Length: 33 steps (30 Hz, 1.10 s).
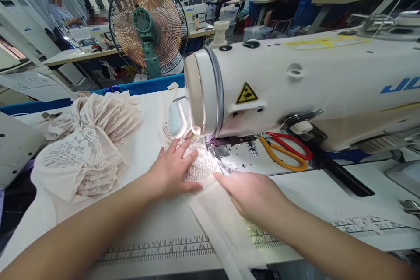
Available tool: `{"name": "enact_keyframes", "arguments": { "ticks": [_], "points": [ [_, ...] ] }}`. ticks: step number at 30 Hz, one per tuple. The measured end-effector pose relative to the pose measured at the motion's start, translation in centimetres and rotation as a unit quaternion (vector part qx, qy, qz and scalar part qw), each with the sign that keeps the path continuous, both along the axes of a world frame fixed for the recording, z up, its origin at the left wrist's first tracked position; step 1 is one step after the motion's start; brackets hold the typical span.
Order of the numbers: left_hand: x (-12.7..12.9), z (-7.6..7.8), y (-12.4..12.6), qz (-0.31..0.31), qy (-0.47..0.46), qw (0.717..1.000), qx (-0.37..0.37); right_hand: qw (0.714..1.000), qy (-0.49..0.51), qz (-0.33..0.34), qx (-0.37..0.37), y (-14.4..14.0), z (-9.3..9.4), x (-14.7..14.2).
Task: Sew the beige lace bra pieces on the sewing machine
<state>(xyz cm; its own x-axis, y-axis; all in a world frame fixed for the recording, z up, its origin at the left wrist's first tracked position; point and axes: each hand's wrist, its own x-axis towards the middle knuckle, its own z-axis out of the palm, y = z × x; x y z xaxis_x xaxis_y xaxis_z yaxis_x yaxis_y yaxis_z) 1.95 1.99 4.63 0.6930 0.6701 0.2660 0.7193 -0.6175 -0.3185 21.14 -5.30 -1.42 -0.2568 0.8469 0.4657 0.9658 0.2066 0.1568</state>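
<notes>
With the left hand (172,168) spread flat on the lace fabric (204,164) at the sewing machine head (256,83), guide it evenly using the right hand (254,190), whose closure cannot be told, fingertips clear.

Textured openwork lace (204,164), smooth matt cloth strip (226,223), smooth glossy sewing machine (272,70), shiny metal plate (223,151)
</notes>
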Motion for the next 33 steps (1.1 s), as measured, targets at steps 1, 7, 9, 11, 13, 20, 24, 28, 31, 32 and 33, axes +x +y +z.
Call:
{"name": "enact_keyframes", "arguments": {
  "ticks": [1, 7, 9, 11, 13, 20, 24, 28, 31, 32, 33],
  "points": [
    [0.0, 0.1, 0.3, -0.002, -0.004, 1.000, 0.003, 1.000, 0.000, -0.003, -0.001, 0.1, 0.2, -0.1],
    [0.1, 1.1, 2.0, -0.032, -0.009, 0.999, 0.029, 0.997, -0.013, -0.050, -0.061, 0.8, 1.6, -0.7],
    [0.2, 1.6, 2.5, -0.039, -0.006, 0.999, 0.026, 0.996, -0.024, -0.061, -0.067, 1.1, 1.9, -1.0],
    [0.2, 2.1, 2.9, -0.042, -0.005, 0.999, 0.018, 0.994, -0.034, -0.072, -0.080, 1.4, 2.2, -1.5],
    [0.1, 2.6, 3.4, -0.042, -0.005, 0.999, 0.007, 0.989, -0.041, -0.087, -0.110, 1.5, 2.7, -2.0],
    [0.2, 4.1, 4.9, -0.063, -0.022, 0.997, -0.035, 0.979, -0.049, -0.114, -0.162, 1.0, 4.7, -3.5],
    [0.1, 4.7, 5.9, -0.073, -0.025, 0.996, -0.033, 0.980, -0.035, -0.106, -0.165, 0.0, 4.7, -3.2],
    [0.0, 4.7, 6.2, -0.078, -0.026, 0.997, 0.009, 0.992, -0.020, -0.065, -0.109, -1.7, 3.4, -1.8],
    [0.0, 3.7, 4.2, -0.077, -0.044, 0.992, 0.085, 0.999, -0.022, 0.019, -0.028, -2.7, 1.3, -0.3],
    [0.1, 3.0, 3.1, -0.082, -0.057, 0.989, 0.110, 0.999, -0.022, 0.049, 0.001, -2.9, 0.5, 0.2],
    [0.1, 2.2, 1.9, -0.095, -0.071, 0.984, 0.130, 0.996, -0.022, 0.077, 0.034, -3.0, -0.4, 0.7]
  ]
}}
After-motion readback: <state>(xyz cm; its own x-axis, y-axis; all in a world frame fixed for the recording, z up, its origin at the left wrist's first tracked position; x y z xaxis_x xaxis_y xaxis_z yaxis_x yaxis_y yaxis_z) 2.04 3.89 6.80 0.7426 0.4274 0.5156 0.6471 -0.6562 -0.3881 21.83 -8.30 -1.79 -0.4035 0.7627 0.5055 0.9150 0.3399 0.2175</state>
